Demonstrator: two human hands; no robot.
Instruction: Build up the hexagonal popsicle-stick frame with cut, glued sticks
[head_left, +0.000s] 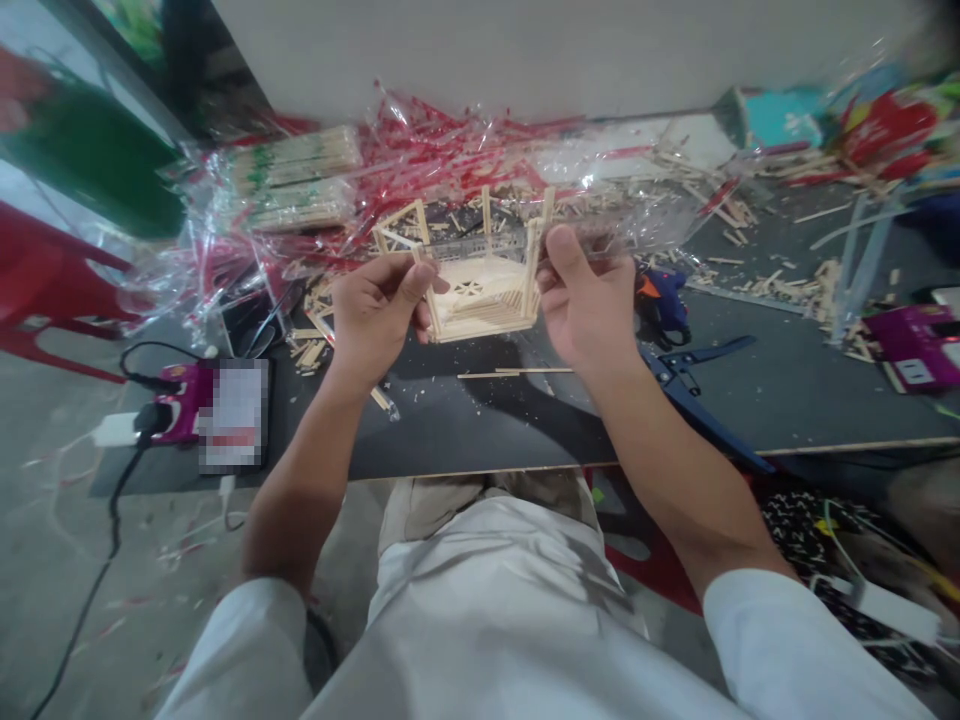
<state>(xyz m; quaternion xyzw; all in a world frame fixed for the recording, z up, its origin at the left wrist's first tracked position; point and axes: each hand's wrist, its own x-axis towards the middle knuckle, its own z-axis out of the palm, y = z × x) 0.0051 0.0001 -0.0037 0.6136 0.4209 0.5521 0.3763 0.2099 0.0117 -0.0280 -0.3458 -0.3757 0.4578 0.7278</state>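
Observation:
Between my hands, a small model house frame (487, 310) made of thin wooden sticks is held up over the dark table. It has a slatted floor, upright posts and a low crossed railing. My left hand (386, 295) pinches the post at its left corner between thumb and fingers. My right hand (589, 295) grips the posts on its right side, thumb up and fingers partly hidden behind them. Two thin loose sticks (514, 373) lie on the table below the model. Just right of my right hand is a blue glue gun (664, 305) with an orange part.
Blue-handled cutters (705, 400) lie on the right. Bundled sticks (296, 170), red and clear plastic wrappers (442, 150) and stick offcuts crowd the back. A phone (234, 415) and purple power strip (180, 405) sit left; another purple box (911, 345) stands right.

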